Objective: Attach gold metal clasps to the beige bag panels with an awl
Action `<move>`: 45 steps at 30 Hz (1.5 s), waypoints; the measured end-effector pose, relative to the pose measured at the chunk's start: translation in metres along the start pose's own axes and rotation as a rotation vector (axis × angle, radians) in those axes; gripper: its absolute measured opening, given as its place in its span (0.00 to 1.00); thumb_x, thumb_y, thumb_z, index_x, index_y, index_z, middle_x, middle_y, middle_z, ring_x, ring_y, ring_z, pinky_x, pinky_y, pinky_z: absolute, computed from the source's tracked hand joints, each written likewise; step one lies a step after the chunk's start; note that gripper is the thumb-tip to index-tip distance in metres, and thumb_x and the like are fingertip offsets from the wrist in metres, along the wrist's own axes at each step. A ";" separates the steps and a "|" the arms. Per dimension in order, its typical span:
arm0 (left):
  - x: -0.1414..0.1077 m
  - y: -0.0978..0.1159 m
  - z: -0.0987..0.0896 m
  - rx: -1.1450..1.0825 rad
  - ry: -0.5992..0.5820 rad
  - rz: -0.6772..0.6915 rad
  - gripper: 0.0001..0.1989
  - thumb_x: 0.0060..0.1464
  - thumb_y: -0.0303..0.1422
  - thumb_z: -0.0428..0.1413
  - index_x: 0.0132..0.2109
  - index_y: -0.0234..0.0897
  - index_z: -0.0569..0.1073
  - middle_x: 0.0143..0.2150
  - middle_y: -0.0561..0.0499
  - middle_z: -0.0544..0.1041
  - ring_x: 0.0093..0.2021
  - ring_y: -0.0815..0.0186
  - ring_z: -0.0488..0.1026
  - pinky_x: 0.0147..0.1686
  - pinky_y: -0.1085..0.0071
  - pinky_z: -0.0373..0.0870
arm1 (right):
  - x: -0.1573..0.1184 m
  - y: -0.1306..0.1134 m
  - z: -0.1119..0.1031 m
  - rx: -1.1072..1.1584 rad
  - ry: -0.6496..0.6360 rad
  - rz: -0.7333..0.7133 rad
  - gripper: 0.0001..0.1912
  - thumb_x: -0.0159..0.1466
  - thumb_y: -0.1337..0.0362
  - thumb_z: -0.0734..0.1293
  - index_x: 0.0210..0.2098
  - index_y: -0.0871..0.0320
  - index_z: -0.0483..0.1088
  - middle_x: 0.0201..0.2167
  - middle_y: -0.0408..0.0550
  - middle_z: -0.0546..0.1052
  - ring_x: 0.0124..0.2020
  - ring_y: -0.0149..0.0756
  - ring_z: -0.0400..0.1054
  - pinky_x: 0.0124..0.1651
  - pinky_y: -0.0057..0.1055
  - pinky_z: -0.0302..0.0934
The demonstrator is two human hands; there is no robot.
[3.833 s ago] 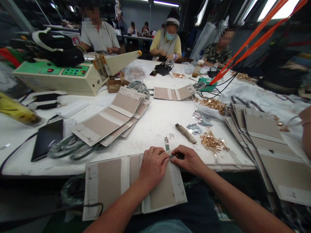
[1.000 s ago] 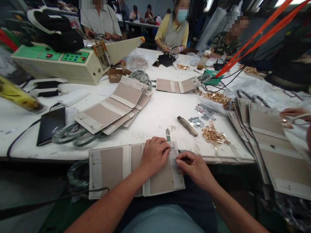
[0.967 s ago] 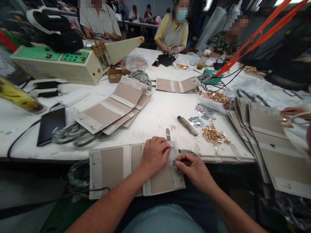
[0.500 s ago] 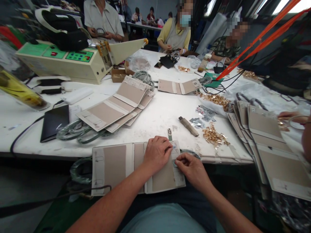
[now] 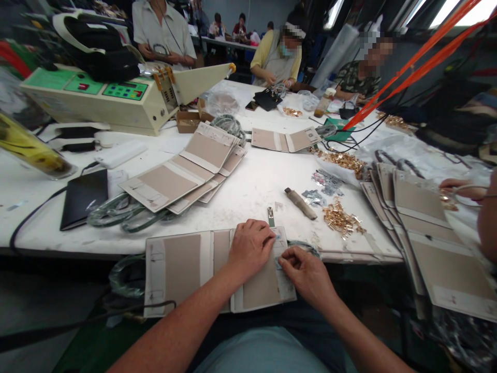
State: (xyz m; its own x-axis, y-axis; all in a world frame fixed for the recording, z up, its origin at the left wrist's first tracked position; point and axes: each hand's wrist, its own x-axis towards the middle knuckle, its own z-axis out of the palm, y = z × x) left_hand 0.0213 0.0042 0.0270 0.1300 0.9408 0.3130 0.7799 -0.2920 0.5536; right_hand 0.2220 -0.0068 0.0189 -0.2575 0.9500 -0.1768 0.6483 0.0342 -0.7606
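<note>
A wide white counter (image 5: pixel 248 191), scuffed and marked, is seen filling the middle of the view. A cream machine with a green control panel (image 5: pixel 112 103) is set on its far left part. Several seated people (image 5: pixel 277 57) are placed along the far edge, and a second table with more people (image 5: pixel 233 39) is seen deeper in the room. Bright windows (image 5: pixel 446 13) are found at the upper right, crossed by orange straps (image 5: pixel 407 65). The back wall is dim and grey. A dark floor (image 5: pixel 34 305) is visible beneath the counter's near edge at the left.
</note>
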 end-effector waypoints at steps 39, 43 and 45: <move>0.002 -0.006 0.000 -0.055 0.006 -0.016 0.04 0.63 0.30 0.63 0.43 0.46 0.81 0.49 0.53 0.81 0.54 0.57 0.72 0.51 0.54 0.62 | 0.168 -0.004 -0.074 -0.666 0.256 -0.185 0.29 0.67 0.51 0.68 0.63 0.56 0.70 0.55 0.59 0.77 0.54 0.55 0.72 0.54 0.46 0.65; 0.001 -0.007 0.000 -0.123 0.021 -0.037 0.05 0.63 0.31 0.64 0.44 0.47 0.82 0.48 0.55 0.83 0.53 0.59 0.73 0.52 0.55 0.62 | 0.175 -0.008 -0.068 -0.521 0.235 -0.214 0.23 0.67 0.57 0.65 0.60 0.54 0.73 0.54 0.57 0.78 0.53 0.54 0.72 0.56 0.47 0.64; 0.002 -0.006 0.000 -0.150 0.025 -0.050 0.05 0.63 0.31 0.64 0.44 0.48 0.82 0.48 0.56 0.83 0.53 0.59 0.73 0.52 0.55 0.62 | 0.163 -0.013 -0.068 -0.184 0.264 -0.237 0.23 0.65 0.57 0.63 0.58 0.55 0.72 0.49 0.54 0.79 0.51 0.50 0.73 0.55 0.46 0.66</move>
State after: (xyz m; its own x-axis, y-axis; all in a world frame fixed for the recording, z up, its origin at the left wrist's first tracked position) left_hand 0.0165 0.0079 0.0241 0.0768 0.9509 0.2998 0.6849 -0.2688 0.6772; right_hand 0.2199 0.1690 0.0423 -0.2376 0.9554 0.1752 0.7165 0.2942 -0.6325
